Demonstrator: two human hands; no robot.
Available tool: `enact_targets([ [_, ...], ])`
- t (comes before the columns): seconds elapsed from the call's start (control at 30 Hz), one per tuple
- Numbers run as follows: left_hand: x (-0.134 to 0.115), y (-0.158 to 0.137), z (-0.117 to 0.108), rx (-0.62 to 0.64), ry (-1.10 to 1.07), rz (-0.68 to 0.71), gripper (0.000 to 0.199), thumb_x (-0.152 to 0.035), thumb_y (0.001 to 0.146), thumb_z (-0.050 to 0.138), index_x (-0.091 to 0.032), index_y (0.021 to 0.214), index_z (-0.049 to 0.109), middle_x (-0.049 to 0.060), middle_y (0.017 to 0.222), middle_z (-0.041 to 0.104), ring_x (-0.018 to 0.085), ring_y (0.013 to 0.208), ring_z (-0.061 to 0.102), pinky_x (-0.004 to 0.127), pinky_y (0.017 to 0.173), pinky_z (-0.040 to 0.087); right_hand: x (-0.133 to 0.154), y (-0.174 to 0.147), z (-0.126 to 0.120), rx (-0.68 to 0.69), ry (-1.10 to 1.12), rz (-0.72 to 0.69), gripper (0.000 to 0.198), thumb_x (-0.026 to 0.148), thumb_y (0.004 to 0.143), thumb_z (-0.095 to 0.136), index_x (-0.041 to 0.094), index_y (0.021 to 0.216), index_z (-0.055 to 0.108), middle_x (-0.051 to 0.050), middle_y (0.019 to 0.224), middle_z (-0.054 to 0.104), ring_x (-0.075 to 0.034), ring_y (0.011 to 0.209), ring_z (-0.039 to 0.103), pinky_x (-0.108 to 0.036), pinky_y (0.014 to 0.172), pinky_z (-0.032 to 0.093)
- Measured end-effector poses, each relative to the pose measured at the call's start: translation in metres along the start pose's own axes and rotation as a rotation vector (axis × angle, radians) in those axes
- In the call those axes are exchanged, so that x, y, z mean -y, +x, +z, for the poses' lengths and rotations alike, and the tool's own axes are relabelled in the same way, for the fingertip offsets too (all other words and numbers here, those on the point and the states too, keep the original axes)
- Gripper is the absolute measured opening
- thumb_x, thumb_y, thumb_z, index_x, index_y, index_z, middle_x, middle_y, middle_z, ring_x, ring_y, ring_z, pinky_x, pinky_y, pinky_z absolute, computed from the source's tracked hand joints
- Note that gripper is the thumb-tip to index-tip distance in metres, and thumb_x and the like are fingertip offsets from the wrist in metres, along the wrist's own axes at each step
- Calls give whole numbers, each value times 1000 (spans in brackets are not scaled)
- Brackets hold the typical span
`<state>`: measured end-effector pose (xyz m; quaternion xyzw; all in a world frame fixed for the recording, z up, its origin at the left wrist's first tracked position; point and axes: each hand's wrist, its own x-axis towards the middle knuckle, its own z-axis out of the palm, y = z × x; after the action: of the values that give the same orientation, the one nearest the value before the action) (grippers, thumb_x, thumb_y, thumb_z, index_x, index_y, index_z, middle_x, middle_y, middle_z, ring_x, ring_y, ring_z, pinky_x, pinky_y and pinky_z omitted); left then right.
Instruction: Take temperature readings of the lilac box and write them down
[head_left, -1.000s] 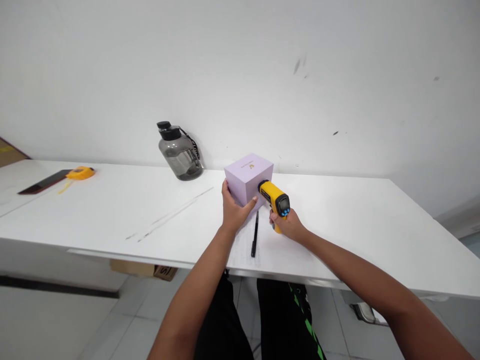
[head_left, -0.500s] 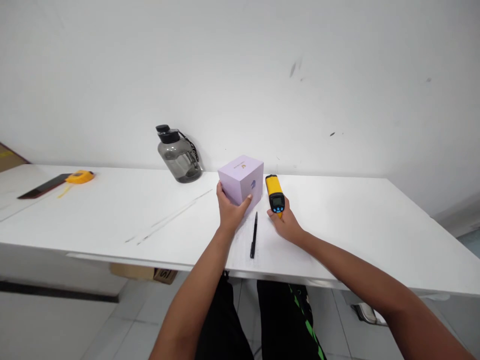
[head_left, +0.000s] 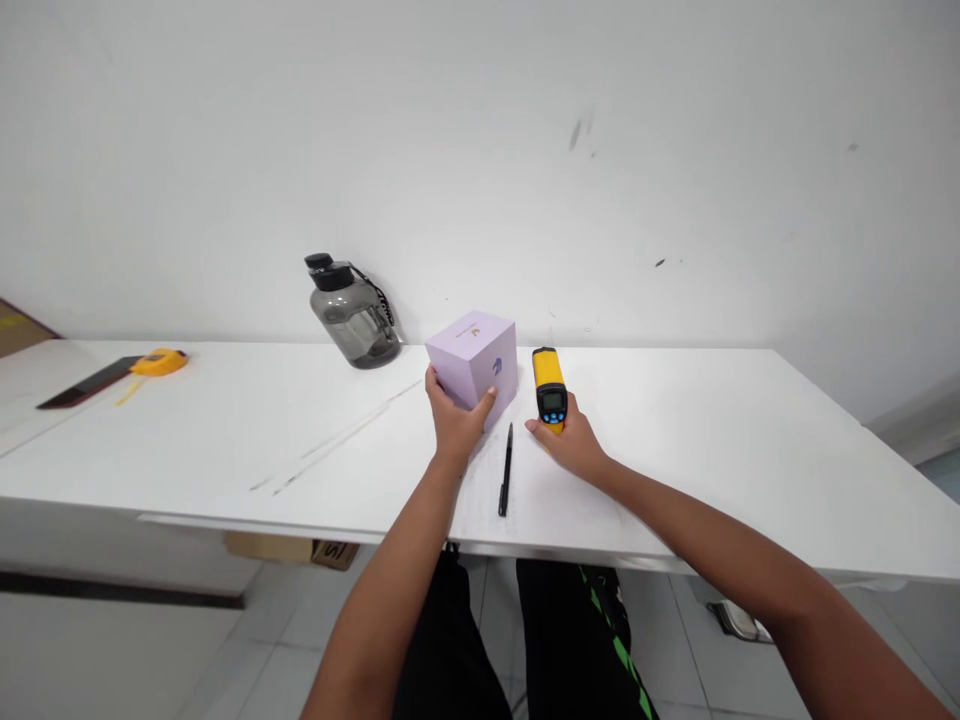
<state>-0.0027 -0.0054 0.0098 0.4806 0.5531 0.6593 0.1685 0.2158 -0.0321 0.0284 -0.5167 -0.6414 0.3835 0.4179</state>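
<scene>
A lilac box (head_left: 474, 362) with a small gold mark on top and a dark emblem on one side is gripped near its lower corner by my left hand (head_left: 457, 422). The thumb lies on the emblem side and the fingers wrap the left side. My right hand (head_left: 574, 442) is closed around the handle of a yellow and black infrared thermometer (head_left: 550, 385), its small screen and blue buttons facing me. Between the two hands a black pen (head_left: 507, 470) lies on a sheet of paper (head_left: 480, 505) on the table.
A grey translucent water bottle (head_left: 356, 325) with a black cap stands by the wall, left of the box. At the far left of the white table (head_left: 225, 420) lie a yellow tape measure (head_left: 159, 362) and a dark flat strip (head_left: 90, 382). A cardboard box (head_left: 270, 547) sits below.
My left hand and the lilac box have shifted slightly left. The thermometer stays in my right hand, its thumb a little further out. The view has moved a little.
</scene>
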Motion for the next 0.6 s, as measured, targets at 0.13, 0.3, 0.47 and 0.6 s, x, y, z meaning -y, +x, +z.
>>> enact_targets([
  [0.13,0,1,0,6,1,18,128,-58,68,98,-27,168,24,22,178,29,39,168,33,54,139,28,0,0,0,-2,-8,16,61,65,80,81,27,122,57,-1,90,73,-25,81,70,-39,75,55],
  [0.3,2,1,0,18,9,30,129,-58,69,98,-27,169,24,22,177,29,39,168,32,53,139,28,0,2,1,12,7,37,60,67,82,78,27,120,57,-2,93,73,-25,83,69,-39,76,55],
  [0.47,1,1,1,25,23,24,130,-57,69,97,-27,169,21,22,177,29,38,168,32,51,139,28,5,2,1,15,14,59,62,67,85,76,26,127,55,-2,95,73,-26,85,69,-39,75,54],
  [0.6,-1,2,0,33,41,14,128,-53,70,96,-25,169,20,23,178,28,38,168,32,50,139,28,9,0,0,32,6,60,65,67,86,74,25,132,55,-3,97,73,-26,87,70,-38,76,54],
])
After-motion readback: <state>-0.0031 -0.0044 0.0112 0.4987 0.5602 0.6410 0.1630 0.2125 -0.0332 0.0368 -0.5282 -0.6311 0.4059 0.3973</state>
